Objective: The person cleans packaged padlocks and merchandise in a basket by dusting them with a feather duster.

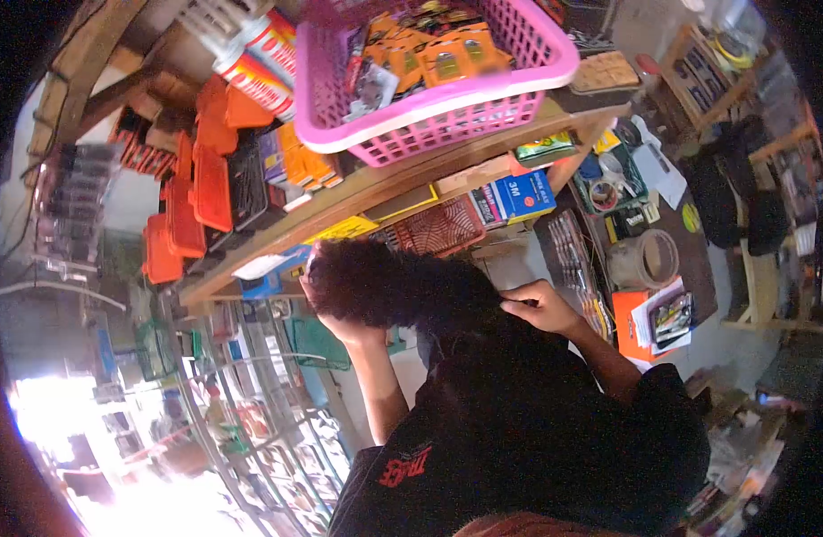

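A dark fluffy bundle that looks like a feather duster (403,282) lies across the space in front of my black shirt. My left hand (322,300) is closed around its left end, and the fluff covers most of the fingers. At the other end, my right hand (544,306) is curled with thumb and fingertips pinched at the dark edge. The exact part it grips blends into the shirt. Just beyond both hands runs a wooden shelf (394,179) with boxed goods beneath it.
A pink basket (438,103) of orange packets stands on the shelf, beside orange bins (188,201) and white-red tubes (259,72). To the right, a desk (698,242) carries a clear tub (642,259), tape rolls and papers. Wire racks (259,403) stand at lower left.
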A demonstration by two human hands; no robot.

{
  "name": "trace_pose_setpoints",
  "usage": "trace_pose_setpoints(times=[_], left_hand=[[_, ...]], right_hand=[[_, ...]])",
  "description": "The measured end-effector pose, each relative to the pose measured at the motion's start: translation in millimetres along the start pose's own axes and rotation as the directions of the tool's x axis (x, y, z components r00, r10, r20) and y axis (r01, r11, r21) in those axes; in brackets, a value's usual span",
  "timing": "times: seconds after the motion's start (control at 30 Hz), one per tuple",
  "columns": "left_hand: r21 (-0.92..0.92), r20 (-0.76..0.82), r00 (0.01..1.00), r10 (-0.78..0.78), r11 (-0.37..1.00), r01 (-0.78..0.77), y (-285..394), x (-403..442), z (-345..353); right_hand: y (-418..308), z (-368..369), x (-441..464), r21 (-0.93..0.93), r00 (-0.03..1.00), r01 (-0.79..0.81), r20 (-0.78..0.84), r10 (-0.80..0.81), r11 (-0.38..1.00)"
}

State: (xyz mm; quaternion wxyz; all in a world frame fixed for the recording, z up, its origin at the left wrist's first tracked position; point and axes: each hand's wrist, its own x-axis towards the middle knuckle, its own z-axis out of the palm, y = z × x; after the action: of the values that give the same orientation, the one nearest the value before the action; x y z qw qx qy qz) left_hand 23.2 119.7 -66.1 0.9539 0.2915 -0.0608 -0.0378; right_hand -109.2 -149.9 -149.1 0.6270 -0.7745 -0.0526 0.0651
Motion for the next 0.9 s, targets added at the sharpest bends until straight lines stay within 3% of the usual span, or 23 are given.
trace_pose_setpoints(times=[0.13, 0.2, 0.27, 0.3, 0.37, 0.4, 0.43, 0.47, 0.57, 0.67, 0.77, 0.8, 0.83, 0.87, 0.9], left_hand=[[-0.154, -0.140, 0.957, -0.255, 0.960, 0.233, -13, 7, 49], [-0.115, -0.028, 0.981, -0.194, 0.975, 0.189, -28, 19, 33], [-0.114, 0.097, 0.980, -0.173, 0.976, 0.184, -37, 18, 39], [-0.170, -0.030, 0.982, -0.186, 0.969, 0.179, -40, 24, 47], [-0.162, -0.092, 0.963, -0.255, 0.958, 0.238, -42, 27, 62], [-0.160, -0.122, 0.951, -0.286, 0.951, 0.265, -44, 30, 66], [-0.210, -0.003, 0.953, -0.303, 0.932, 0.296, -55, 44, 40], [-0.146, 0.049, 0.958, -0.283, 0.947, 0.287, -57, 43, 44], [0.042, 0.211, 0.949, -0.236, 0.972, 0.233, -60, 32, 63], [-0.145, 0.154, 0.876, -0.458, 0.866, 0.478, -57, 27, 98], [-0.181, 0.249, 0.861, -0.444, 0.852, 0.492, -71, 37, 79], [-0.216, 0.300, 0.853, -0.427, 0.841, 0.496, -73, 39, 81], [-0.116, 0.227, 0.861, -0.456, 0.865, 0.488, -72, 39, 84], [-0.168, 0.173, 0.841, -0.512, 0.826, 0.537, -71, 39, 92], [-0.163, 0.222, 0.841, -0.493, 0.832, 0.530, -72, 41, 82]], right_hand=[[0, -3, -18, 0.064, 0.986, -0.091, -0.136, 0.099, 0.994], [-1, 0, -27, 0.047, 0.989, -0.042, -0.138, 0.048, 0.998], [-1, 1, -36, 0.032, 0.966, -0.023, -0.257, 0.030, 0.999], [-1, -2, -42, 0.014, 0.949, -0.060, -0.308, 0.062, 0.998], [1, -5, -48, 0.027, 0.922, -0.114, -0.369, 0.116, 0.993], [1, -7, -51, 0.031, 0.936, -0.134, -0.326, 0.137, 0.990], [1, -10, -55, 0.031, 0.946, -0.153, -0.283, 0.156, 0.988], [2, -13, -60, 0.032, 0.954, -0.173, -0.242, 0.176, 0.984], [20, -12, -66, 0.047, 0.918, -0.127, -0.373, 0.136, 0.991], [7, -13, -68, 0.188, 0.898, -0.171, -0.374, 0.232, 0.967], [4, -15, -70, 0.062, 0.914, -0.203, -0.347, 0.212, 0.977], [3, -17, -69, 0.097, 0.904, -0.199, -0.367, 0.221, 0.975], [2, -19, -68, 0.131, 0.894, -0.196, -0.384, 0.232, 0.972], [-1, -21, -67, 0.165, 0.884, -0.192, -0.399, 0.244, 0.967], [-9, -21, -65, 0.111, 0.899, -0.195, -0.378, 0.223, 0.974]])
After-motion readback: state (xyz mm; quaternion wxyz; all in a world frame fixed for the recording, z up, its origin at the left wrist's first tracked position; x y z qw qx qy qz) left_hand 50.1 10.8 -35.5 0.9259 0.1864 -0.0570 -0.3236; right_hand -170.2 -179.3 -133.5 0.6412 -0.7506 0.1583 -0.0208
